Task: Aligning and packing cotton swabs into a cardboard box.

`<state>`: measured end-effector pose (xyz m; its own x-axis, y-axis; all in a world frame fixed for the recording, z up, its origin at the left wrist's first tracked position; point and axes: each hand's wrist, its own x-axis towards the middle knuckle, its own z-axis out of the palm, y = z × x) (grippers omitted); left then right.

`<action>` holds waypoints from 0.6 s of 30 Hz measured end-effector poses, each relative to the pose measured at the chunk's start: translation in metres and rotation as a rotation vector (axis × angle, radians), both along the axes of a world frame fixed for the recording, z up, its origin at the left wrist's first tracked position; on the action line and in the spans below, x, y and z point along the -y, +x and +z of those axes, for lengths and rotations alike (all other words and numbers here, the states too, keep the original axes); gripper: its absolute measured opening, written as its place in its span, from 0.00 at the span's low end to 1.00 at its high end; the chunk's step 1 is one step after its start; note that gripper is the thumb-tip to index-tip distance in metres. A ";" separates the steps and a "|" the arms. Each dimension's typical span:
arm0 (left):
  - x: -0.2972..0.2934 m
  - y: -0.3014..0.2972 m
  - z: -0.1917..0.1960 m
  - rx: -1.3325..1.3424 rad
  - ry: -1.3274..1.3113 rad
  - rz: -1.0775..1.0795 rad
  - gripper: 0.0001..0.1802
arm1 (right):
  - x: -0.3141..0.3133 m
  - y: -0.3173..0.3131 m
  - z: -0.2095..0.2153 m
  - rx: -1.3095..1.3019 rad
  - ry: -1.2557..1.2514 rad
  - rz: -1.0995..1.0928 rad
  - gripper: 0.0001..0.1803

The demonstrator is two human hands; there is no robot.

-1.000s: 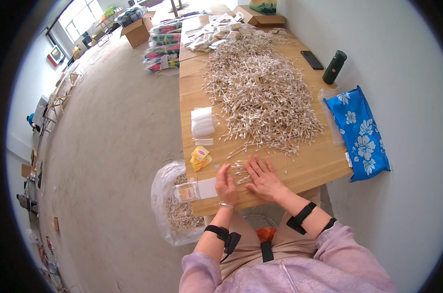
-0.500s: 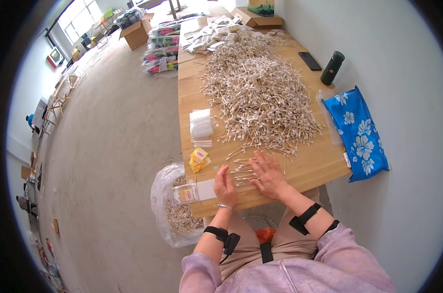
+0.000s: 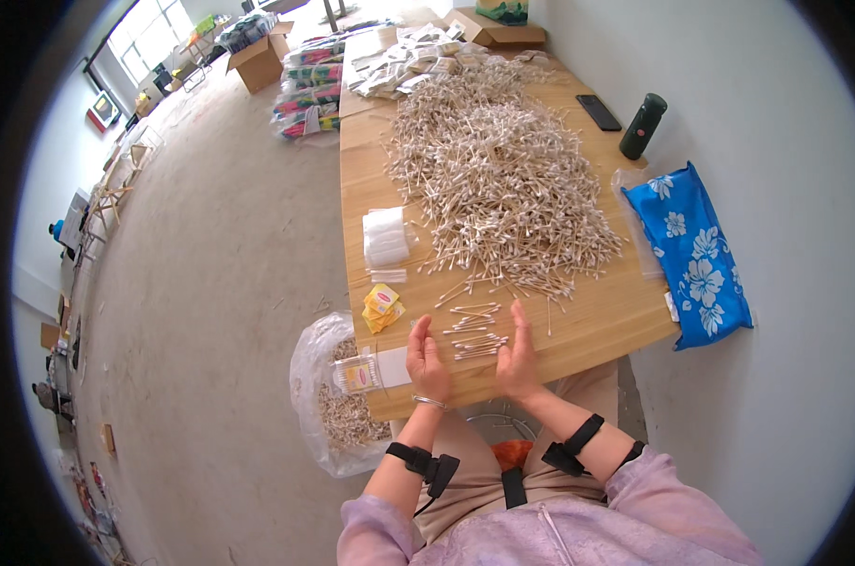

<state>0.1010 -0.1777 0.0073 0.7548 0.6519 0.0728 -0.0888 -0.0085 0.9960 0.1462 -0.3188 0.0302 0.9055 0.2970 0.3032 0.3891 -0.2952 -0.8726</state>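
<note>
Several cotton swabs (image 3: 474, 332) lie in a small, roughly lined-up group near the table's front edge. My left hand (image 3: 429, 363) stands on edge at their left end, fingers extended. At their right end my right hand (image 3: 519, 358) is upright too, palm turned inward and fingers straight. Neither hand grips anything; the swabs lie between the two palms. Beyond them spreads a large heap of loose cotton swabs (image 3: 503, 179). Left of my left hand, a clear bag filled with swabs (image 3: 356, 374) rests at the table's corner beside a white strip (image 3: 394, 367).
Yellow cards (image 3: 382, 307) and clear plastic bags (image 3: 386, 238) lie along the left edge. A phone (image 3: 598, 112), a dark bottle (image 3: 642, 126) and a blue flowered package (image 3: 688, 257) line the right side. Filled packets (image 3: 413, 61) are piled far back. A plastic sack (image 3: 314, 415) of swabs hangs below left.
My right hand has lifted off the swabs it lay flat over and turned upright at their right end. The small group now shows fully. My left hand has shifted slightly left.
</note>
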 end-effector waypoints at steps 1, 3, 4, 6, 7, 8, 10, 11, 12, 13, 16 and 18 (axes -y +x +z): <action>0.000 0.001 0.000 -0.004 -0.031 -0.011 0.19 | 0.001 0.001 -0.001 0.026 0.008 -0.070 0.38; 0.001 0.001 0.002 -0.011 -0.098 -0.037 0.19 | 0.002 -0.002 0.002 -0.009 0.006 -0.015 0.38; 0.002 0.000 0.003 -0.015 -0.131 -0.050 0.20 | 0.001 -0.004 0.003 -0.040 0.007 0.041 0.39; 0.005 0.001 0.007 -0.015 -0.191 -0.082 0.20 | -0.012 -0.008 -0.002 -0.033 0.043 0.093 0.38; 0.007 0.002 0.010 -0.015 -0.222 -0.098 0.21 | -0.016 -0.009 -0.004 -0.026 0.079 0.148 0.37; 0.009 0.002 0.016 -0.017 -0.221 -0.099 0.21 | -0.015 -0.007 -0.004 -0.027 0.081 0.146 0.37; 0.014 0.003 0.029 -0.081 -0.340 -0.102 0.22 | -0.012 0.003 -0.005 0.105 -0.099 0.048 0.35; 0.007 0.002 0.024 -0.082 -0.337 -0.093 0.22 | -0.015 0.005 -0.001 0.103 -0.095 0.057 0.35; -0.001 0.002 0.015 -0.023 -0.219 -0.050 0.22 | -0.017 0.007 0.003 0.168 -0.238 0.039 0.34; -0.007 0.000 0.005 0.035 -0.101 -0.007 0.22 | -0.019 0.007 0.008 0.234 -0.381 0.021 0.32; -0.006 0.004 0.003 0.030 -0.106 -0.016 0.22 | -0.021 0.010 0.012 0.298 -0.509 0.117 0.28; -0.002 0.006 0.002 0.030 -0.110 -0.025 0.22 | -0.017 0.011 0.009 0.312 -0.516 0.159 0.28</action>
<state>0.1073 -0.1759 0.0096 0.7696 0.6381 0.0246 -0.1169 0.1030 0.9878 0.1573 -0.3022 0.0392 0.7303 0.5993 0.3280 0.6763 -0.5662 -0.4712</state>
